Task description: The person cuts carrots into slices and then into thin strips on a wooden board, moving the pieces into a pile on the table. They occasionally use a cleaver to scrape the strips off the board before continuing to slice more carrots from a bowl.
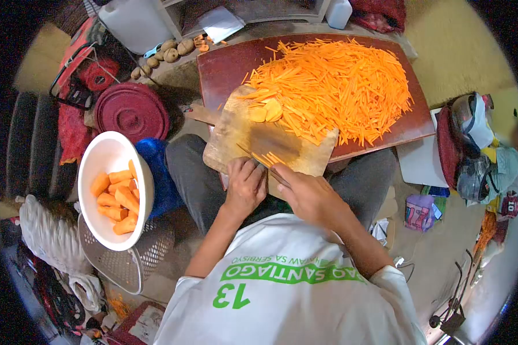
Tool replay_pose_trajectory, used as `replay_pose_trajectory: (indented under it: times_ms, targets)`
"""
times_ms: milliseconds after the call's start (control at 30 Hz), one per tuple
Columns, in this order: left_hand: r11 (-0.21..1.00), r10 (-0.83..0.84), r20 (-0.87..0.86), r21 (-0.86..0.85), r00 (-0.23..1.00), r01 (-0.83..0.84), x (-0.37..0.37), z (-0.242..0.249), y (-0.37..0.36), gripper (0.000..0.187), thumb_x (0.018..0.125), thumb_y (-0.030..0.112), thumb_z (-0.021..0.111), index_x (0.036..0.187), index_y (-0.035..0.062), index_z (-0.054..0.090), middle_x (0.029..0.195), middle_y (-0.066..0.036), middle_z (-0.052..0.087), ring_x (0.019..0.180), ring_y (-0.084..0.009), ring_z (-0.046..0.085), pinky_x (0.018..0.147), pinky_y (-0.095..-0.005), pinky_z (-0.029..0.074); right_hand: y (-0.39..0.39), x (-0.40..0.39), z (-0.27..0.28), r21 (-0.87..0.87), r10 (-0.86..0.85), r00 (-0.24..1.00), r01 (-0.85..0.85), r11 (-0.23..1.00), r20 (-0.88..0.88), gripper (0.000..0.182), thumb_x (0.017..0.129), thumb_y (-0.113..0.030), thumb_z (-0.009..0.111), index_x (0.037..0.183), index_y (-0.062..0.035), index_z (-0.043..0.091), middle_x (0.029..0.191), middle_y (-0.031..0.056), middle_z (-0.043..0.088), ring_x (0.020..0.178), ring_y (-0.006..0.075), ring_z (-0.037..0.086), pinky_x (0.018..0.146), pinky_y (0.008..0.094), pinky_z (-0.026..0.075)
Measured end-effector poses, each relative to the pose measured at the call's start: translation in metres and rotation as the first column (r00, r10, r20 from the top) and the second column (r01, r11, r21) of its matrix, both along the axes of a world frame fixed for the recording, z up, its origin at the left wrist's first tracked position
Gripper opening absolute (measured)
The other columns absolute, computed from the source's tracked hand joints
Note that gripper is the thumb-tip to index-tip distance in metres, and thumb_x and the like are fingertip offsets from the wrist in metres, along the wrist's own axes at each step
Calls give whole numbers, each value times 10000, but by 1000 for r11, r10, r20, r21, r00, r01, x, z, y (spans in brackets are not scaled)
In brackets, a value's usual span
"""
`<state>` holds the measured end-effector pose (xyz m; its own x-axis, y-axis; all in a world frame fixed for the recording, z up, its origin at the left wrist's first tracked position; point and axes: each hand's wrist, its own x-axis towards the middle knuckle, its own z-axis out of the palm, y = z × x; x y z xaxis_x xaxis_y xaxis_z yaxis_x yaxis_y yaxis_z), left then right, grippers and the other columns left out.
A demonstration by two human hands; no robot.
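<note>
A worn wooden cutting board [224, 135] lies across my lap, its far part on a dark red table [224, 63]. At the board's near edge my left hand [247, 183] has its fingers curled down; what is under them is hidden. My right hand [308, 192] is wrapped round a knife [279, 177], close beside the left hand, with a few thin carrot sticks [269, 158] by the blade. Round carrot slices [266, 111] lie at the board's far left part. A large heap of carrot strips [345, 86] covers much of the table and reaches onto the board.
To the left, a white bowl [145, 195] holds several peeled carrot pieces [126, 198] above a grey perforated basket [158, 241]. A dark red round lid [131, 112] and several potatoes [171, 54] lie farther off. Bags and a purple package [420, 213] are at the right.
</note>
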<state>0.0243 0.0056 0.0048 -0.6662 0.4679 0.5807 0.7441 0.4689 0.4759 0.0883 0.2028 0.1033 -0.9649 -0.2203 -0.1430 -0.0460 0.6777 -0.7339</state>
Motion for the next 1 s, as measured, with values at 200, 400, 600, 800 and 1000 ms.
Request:
replay_pose_trajectory:
  times_ms: [200,400,600,800,1000]
  targets:
    - [997,40,27,-68,999,-38,4,7,1,295,763,2,809,1045,0,722,1086,-146,648,1050,-381,608,933,-506,462,7,11,-9,-15,9,995,-10,1000,-101,509,1038,-199,658,1498,-13,547,1204,272,726,1066,468,716,894,519,582]
    - [996,22,68,-82,997,-16,2,1,1,279,807,12,802,1078,-1,735,1112,-151,652,1061,-381,601,937,-502,461,15,29,13,65,-71,992,64,996,108,519,1028,-187,657,1509,-19,556,1224,270,726,1099,447,720,936,501,574]
    - [995,45,118,82,992,-55,-3,-10,0,251,819,-13,811,1059,-10,735,1060,-162,665,977,-377,616,876,-458,476,20,36,2,-163,-127,989,138,977,78,500,1043,-171,630,1502,11,557,1261,293,715,1183,426,713,999,437,550]
    - [994,56,105,83,993,-64,-3,-10,-1,212,814,-12,815,1007,-8,728,1017,-158,643,945,-372,604,847,-465,467,29,16,-1,-240,-146,985,165,957,93,452,1045,-152,628,1447,51,592,1238,273,735,1160,342,738,999,392,542]
    - [998,37,106,56,994,-43,-6,-2,2,194,824,-2,810,1002,-3,732,1019,-159,637,955,-366,599,844,-464,460,68,-16,-10,-164,-211,974,196,967,-84,452,1025,-129,658,1448,27,621,1187,247,763,1110,291,761,974,381,552]
